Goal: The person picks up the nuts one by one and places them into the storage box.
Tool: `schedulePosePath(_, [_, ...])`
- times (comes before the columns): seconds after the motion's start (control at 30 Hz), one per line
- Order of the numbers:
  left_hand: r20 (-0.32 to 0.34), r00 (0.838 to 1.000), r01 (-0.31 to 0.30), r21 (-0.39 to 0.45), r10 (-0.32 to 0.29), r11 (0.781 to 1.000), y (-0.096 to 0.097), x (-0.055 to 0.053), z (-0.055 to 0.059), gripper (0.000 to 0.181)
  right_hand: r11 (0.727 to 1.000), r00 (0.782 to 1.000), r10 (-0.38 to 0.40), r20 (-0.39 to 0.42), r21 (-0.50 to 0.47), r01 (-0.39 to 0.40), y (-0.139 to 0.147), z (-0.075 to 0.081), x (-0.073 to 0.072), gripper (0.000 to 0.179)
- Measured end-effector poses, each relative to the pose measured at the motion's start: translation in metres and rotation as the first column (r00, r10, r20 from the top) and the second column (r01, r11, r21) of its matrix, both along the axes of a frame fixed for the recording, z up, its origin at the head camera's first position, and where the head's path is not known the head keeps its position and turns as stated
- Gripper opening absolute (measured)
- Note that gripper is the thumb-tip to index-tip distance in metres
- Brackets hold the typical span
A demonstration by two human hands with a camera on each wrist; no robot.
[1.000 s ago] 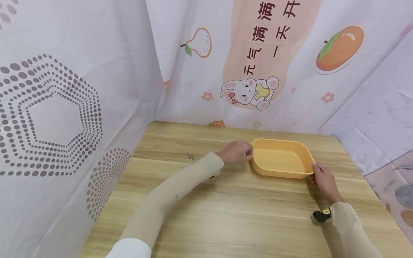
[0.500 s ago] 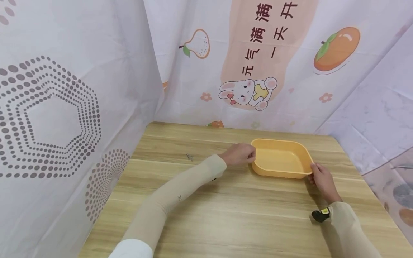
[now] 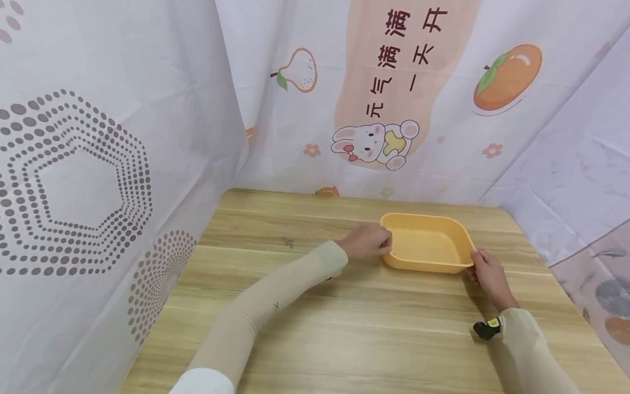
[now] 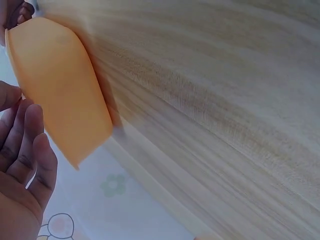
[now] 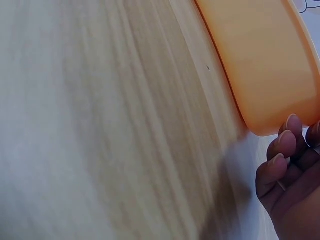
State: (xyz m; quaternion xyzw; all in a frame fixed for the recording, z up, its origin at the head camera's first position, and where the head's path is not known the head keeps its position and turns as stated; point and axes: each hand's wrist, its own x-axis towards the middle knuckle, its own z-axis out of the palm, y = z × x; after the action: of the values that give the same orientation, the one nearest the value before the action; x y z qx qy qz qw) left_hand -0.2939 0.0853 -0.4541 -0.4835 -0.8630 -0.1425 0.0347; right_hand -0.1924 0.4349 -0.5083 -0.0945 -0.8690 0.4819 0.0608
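Observation:
A yellow-orange rectangular plastic tray (image 3: 427, 267) with rounded corners stands on the table towards the back right. My right hand (image 3: 492, 278) grips its right front corner, with thumb over the rim and fingers underneath. Across the tray's left rim reaches my left hand (image 3: 366, 241). In the left wrist view its thumb and index finger meet by the rim and pinch a tiny pale thing (image 4: 23, 96), too small to identify; the other fingers are loosely bent. Several small metallic pieces (image 3: 288, 242) lie on the table left of the left hand, their kind too small to tell.
The wood-grain table (image 3: 354, 339) reaches back to a printed cloth (image 3: 275, 126) hanging behind it. More patterned cloth (image 3: 98, 191) hangs along the left side and the right. A black wrist device (image 3: 487, 328) sticks out from the right sleeve.
My left hand has shifted right, from beside the tray's left rim to over it. My right hand keeps its grip on the corner. The head view has shifted slightly.

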Motion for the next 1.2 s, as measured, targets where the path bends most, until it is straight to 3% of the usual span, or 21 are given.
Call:
schedulePosePath(0.73, [0.091,0.995,0.028,0.001,-0.028,1.000,0.000,0.000,0.000,0.013,1.000,1.000,-0.002,0.018,-0.017,0.002,-0.001,-0.002,-0.001,0.054])
schedulePosePath(0.9, [0.137,0.990,0.026,0.035,-0.031,0.999,-0.005,0.000,0.000,0.013,1.000,1.000,-0.008,0.019,-0.030,0.009,-0.001,-0.003,-0.002,0.052])
schedulePosePath(1.2, [0.140,0.990,0.007,0.062,-0.016,0.998,-0.023,-0.003,-0.001,0.009,0.999,0.999,-0.024,0.022,-0.027,0.024,-0.002,-0.003,0.000,0.053])
